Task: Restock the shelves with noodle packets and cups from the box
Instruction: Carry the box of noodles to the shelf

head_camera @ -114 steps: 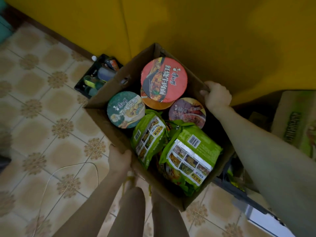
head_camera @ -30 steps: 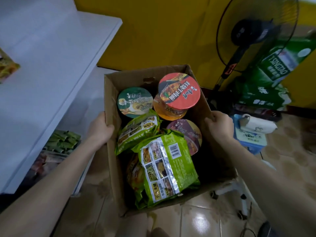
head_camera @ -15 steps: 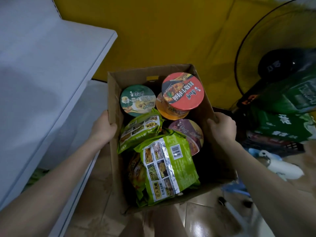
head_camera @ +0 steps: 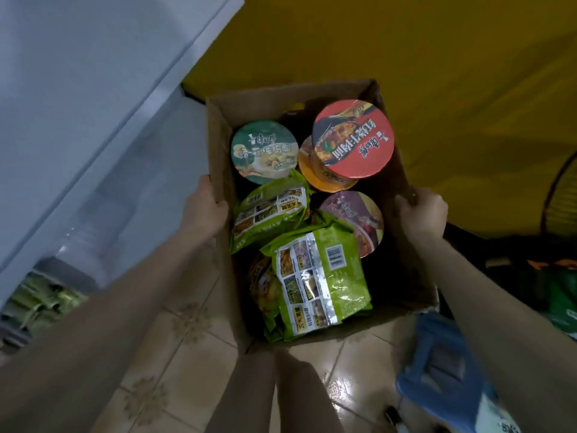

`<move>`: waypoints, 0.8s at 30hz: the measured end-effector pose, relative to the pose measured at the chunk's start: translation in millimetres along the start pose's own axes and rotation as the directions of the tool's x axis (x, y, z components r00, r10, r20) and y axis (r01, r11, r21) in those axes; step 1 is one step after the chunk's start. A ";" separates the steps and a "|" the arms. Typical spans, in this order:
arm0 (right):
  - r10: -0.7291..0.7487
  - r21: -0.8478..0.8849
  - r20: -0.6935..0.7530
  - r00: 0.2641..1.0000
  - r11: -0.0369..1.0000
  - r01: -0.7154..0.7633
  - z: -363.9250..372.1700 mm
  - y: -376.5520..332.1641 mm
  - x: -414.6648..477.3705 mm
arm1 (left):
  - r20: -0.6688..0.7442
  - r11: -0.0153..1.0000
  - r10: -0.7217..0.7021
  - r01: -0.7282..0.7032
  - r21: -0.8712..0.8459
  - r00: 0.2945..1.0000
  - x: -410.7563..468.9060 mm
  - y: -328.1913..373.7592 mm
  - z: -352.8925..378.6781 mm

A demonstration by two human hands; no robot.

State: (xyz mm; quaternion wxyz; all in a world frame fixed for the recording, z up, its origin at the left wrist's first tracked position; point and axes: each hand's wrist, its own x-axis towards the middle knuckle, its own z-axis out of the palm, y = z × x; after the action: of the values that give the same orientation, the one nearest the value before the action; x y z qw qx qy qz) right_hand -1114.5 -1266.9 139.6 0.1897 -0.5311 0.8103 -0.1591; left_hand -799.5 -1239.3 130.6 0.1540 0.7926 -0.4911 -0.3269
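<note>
Between both hands, over the tiled floor (head_camera: 187, 323), I observe the open cardboard box (head_camera: 218, 145). The left hand (head_camera: 204, 210) grips the box's left wall, fingers curled over its rim. The right hand (head_camera: 421, 217) grips the right wall the same way, fingers closed on the rim.

Contents, far end: a green-lidded noodle cup (head_camera: 264, 151) stands upright beside a red-lidded noodle cup (head_camera: 352, 139), which sits on top of an orange cup (head_camera: 307, 165). A purple-lidded cup (head_camera: 352, 217) lies tilted against the right side. Near end: one green noodle packet (head_camera: 271, 210) rests just below the green-lidded cup; a second green packet (head_camera: 321, 285) lies back side up, overlapping the purple-lidded cup and covering further packets I cannot count.

I note white shelves (head_camera: 93, 89) just left of the box, a yellow wall (head_camera: 437, 57) behind, and a blurred blue stool (head_camera: 437, 370) lower right.
</note>
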 end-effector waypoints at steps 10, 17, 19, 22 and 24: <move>0.013 -0.043 0.078 0.997 0.999 -0.010 123.5 13.2 115.8 | 0.023 0.992 -0.103 0.104 -0.077 0.994 112.5 -37.8 100.5; -0.061 -0.089 0.142 0.988 0.993 0.074 227.2 50.2 172.9 | 0.049 0.977 -0.182 0.186 -0.108 0.982 179.0 -92.7 188.5; -0.068 -0.086 0.159 0.985 0.993 0.083 254.4 60.7 187.0 | 0.068 0.973 -0.206 0.212 -0.095 0.976 193.2 -107.6 212.6; -0.091 -0.078 0.193 0.977 0.991 0.107 288.9 73.8 207.4 | 0.077 0.966 -0.232 0.239 -0.099 0.970 209.1 -122.9 242.6; -0.093 -0.079 0.199 0.976 0.991 0.110 306.7 78.4 220.5 | 0.075 0.962 -0.250 0.257 -0.094 0.965 217.4 -127.9 256.7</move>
State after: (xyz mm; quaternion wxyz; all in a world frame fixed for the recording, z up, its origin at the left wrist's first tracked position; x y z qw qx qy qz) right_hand -1111.4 -1457.1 -196.1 0.2359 -0.5929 0.7658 -0.0793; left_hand -818.5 -1350.5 -211.2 0.1362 0.8293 -0.3726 -0.3936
